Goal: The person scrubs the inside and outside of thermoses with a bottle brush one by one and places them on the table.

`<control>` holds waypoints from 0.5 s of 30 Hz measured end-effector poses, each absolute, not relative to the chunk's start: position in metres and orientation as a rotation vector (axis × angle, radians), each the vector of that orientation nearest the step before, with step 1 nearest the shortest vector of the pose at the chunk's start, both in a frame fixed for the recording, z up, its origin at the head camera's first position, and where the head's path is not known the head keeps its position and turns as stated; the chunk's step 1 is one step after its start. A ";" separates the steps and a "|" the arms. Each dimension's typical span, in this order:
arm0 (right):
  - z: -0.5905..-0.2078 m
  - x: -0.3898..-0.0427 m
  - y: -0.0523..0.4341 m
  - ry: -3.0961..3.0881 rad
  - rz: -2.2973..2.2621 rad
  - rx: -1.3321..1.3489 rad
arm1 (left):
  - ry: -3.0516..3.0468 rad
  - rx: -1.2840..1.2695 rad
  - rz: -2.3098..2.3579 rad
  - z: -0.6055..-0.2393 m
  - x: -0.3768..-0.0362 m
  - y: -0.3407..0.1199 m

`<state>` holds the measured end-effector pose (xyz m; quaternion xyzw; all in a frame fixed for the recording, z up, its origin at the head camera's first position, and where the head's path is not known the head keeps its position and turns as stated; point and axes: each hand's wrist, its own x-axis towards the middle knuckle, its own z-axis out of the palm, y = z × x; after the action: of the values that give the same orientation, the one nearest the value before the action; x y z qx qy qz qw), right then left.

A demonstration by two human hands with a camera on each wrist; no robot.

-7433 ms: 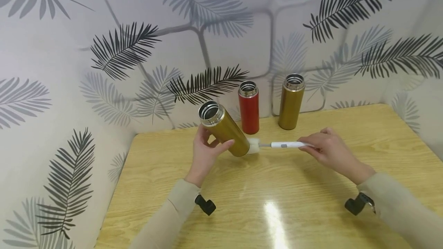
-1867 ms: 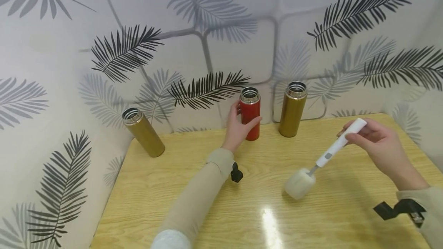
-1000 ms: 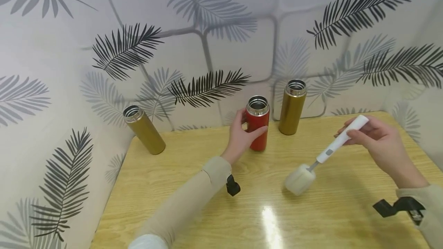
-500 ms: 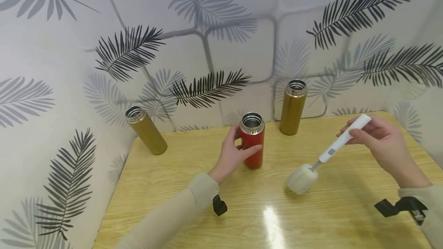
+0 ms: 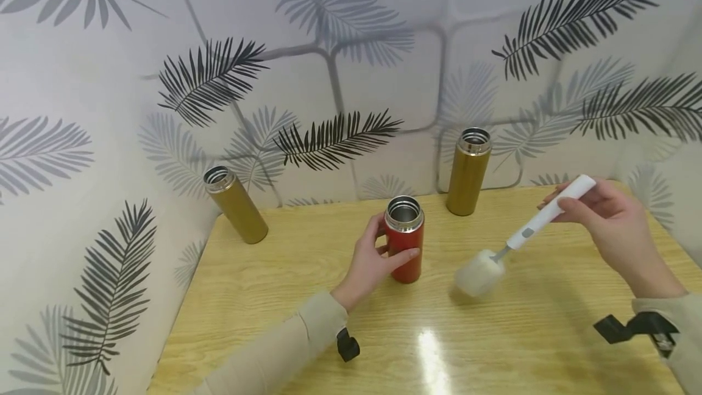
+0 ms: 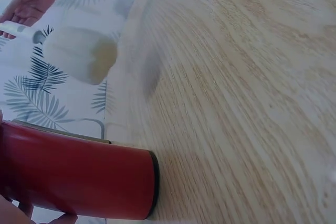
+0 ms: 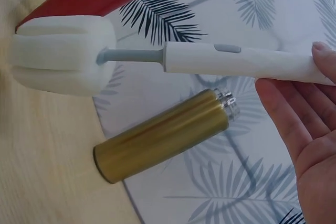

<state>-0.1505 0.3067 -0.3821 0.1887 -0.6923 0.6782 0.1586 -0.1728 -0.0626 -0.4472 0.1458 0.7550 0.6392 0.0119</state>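
My left hand (image 5: 374, 261) grips a red open-topped flask (image 5: 404, 239) that stands upright near the middle of the wooden table (image 5: 384, 346); its body also fills the lower left of the left wrist view (image 6: 79, 177). My right hand (image 5: 609, 218) pinches the white handle of a bottle brush (image 5: 534, 224), whose pale sponge head (image 5: 478, 273) hangs just above the table to the right of the red flask. In the right wrist view the sponge head (image 7: 60, 56) and handle (image 7: 236, 60) lie across the frame.
A gold flask (image 5: 236, 205) stands at the table's back left corner and another gold flask (image 5: 468, 170) at the back centre, also seen from the right wrist (image 7: 163, 135). Leaf-patterned walls (image 5: 329, 47) close in the back and left sides.
My left hand set the gold flask down at the back left, then took the red flask from the back wall and drew it toward me. The brush stayed raised on the right.
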 end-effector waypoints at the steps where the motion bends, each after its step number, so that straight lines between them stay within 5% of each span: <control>1: -0.379 -0.151 0.306 -1.957 1.933 0.538 | 2.352 0.451 1.996 -0.448 -0.173 -0.063; 15: -0.314 -0.159 0.278 -1.226 2.139 0.822 | 2.359 0.503 1.963 -0.455 -0.174 -0.062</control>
<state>-0.1585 0.2782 -0.3136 0.3047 -0.4545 0.7930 0.2679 -0.1744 -0.0623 -0.4553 0.1616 0.7585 0.6311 0.0159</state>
